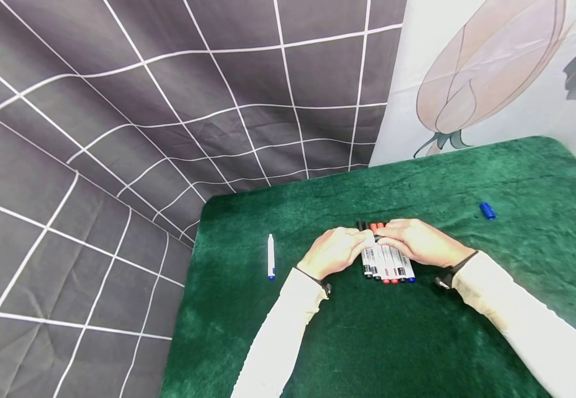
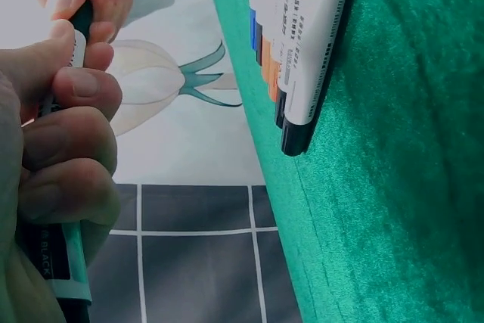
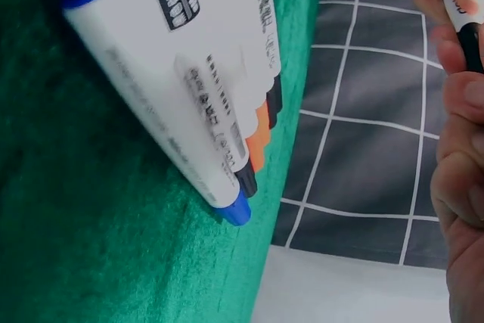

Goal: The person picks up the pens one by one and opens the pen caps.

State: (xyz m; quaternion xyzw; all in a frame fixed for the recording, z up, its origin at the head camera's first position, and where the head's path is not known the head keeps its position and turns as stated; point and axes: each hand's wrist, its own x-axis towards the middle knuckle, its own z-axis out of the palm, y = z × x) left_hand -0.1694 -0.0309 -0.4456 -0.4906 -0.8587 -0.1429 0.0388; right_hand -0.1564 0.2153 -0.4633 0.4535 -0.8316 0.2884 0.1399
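Both hands meet above a row of white markers point(image 1: 387, 264) with black, red and blue ends, lying side by side. My left hand point(image 1: 338, 251) grips a black marker point(image 2: 57, 259), its fingers curled round the white barrel. The right hand point(image 1: 419, 243) pinches the black cap point(image 2: 83, 17) at that marker's far end. In the right wrist view, the cap point(image 3: 470, 45) shows between the right fingers, against the white barrel. The hands cover most of the held marker in the head view. Whether the cap is loosened cannot be seen.
Left of the hands, a single white marker point(image 1: 271, 257) with a blue end lies on the green cloth point(image 1: 362, 337), its narrow upper tip bare. A loose blue cap point(image 1: 487, 210) lies far right. A grey checked curtain point(image 1: 248, 77) hangs behind the table.
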